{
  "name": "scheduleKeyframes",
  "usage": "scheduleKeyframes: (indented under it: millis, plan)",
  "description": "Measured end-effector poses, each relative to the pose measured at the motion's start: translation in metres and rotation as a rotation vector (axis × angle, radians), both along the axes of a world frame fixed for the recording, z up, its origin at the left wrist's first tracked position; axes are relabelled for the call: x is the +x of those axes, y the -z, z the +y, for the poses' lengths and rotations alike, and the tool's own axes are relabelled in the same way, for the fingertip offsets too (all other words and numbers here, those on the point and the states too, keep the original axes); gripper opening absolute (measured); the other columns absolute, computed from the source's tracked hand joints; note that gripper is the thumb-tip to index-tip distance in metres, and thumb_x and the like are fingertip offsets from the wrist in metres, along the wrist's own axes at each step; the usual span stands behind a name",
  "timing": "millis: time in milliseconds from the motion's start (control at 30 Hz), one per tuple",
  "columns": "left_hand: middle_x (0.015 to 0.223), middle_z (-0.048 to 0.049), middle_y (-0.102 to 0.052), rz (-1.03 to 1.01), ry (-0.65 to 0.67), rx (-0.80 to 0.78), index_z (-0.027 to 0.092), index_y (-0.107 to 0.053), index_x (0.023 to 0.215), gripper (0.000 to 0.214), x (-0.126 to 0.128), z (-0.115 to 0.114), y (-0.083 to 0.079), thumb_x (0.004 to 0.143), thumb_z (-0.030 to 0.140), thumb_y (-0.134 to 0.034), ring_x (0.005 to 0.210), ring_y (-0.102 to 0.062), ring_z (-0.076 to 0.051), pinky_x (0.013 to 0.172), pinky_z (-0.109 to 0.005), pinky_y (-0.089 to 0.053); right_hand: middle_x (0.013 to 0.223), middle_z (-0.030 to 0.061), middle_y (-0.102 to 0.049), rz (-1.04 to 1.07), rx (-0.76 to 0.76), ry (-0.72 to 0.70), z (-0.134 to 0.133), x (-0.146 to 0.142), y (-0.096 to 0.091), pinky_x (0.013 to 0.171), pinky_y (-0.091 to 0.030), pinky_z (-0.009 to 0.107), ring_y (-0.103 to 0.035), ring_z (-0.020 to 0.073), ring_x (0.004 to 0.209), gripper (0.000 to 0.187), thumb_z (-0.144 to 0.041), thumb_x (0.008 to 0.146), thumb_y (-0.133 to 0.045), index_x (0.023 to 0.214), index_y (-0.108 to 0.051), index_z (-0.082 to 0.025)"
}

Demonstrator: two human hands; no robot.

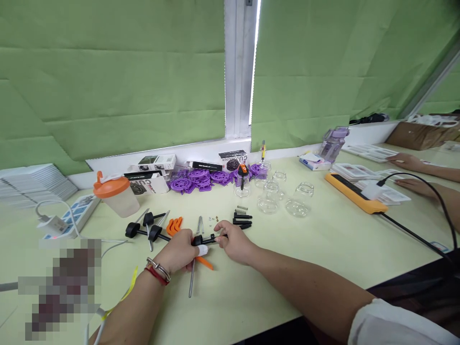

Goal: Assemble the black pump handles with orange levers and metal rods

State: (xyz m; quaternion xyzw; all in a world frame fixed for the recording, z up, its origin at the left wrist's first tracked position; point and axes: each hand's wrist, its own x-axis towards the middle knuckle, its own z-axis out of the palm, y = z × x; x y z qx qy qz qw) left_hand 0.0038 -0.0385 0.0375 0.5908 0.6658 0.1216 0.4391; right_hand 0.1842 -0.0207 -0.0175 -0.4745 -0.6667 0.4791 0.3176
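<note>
Closed on one part, both hands: left hand (178, 251) wraps the knob end of the black knobbed rod (205, 238), with the taped fingertip (203, 250) below it; right hand (233, 242) pinches the thin end. Rod spans the gap between the hands, long axis left to right, about level, just over the table (287, 268). Knob nearer my left, shaft tip nearer my right

Left of the grip: orange-lidded cup (117, 196), white power strip (77, 213), spare knobbed rods (143, 229), orange clips (174, 225). Below my left hand: orange piece (205, 263) and a steel rod (191, 282) pointing toward me

Just beyond the grip, nearer my right hand: steel pins (200, 224), springs (242, 209), short black pins (242, 220)

Farther right: purple gears (201, 178) by the wall, glass jars (300, 199), yellow power strip (354, 191), another person's hands (406, 162), well apart from mine
</note>
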Motion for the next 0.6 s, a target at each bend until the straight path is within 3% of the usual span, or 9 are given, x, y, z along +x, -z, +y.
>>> scheduleKeyframes:
  millis: [367, 600]
  plan:
    - [0.041, 0.0038, -0.048, 0.067, 0.011, 0.027, 0.022, -0.037, 0.073, 0.034, -0.007, 0.003, 0.000, 0.066, 0.038, -0.066, 0.038, -0.052, -0.018, 0.036, -0.026, -0.038, 0.068, -0.0003, -0.058, -0.010, -0.066, -0.014, -0.002, 0.006, -0.011, 0.056, -0.038, 0.023, -0.050, 0.0114, 0.061, 0.004, -0.020, 0.080, -0.053, 0.084, -0.054, -0.019]
    - [0.053, 0.0035, -0.050, 0.142, 0.009, 0.057, 0.022, -0.038, 0.075, 0.030, -0.006, 0.004, -0.003, 0.066, 0.037, -0.062, 0.043, -0.057, -0.019, 0.038, -0.027, -0.040, 0.067, 0.0006, -0.061, -0.184, -0.008, 0.026, 0.004, 0.024, -0.018, 0.054, -0.037, 0.022, -0.051, 0.0111, 0.058, 0.007, -0.024, 0.080, -0.054, 0.079, -0.057, -0.018]
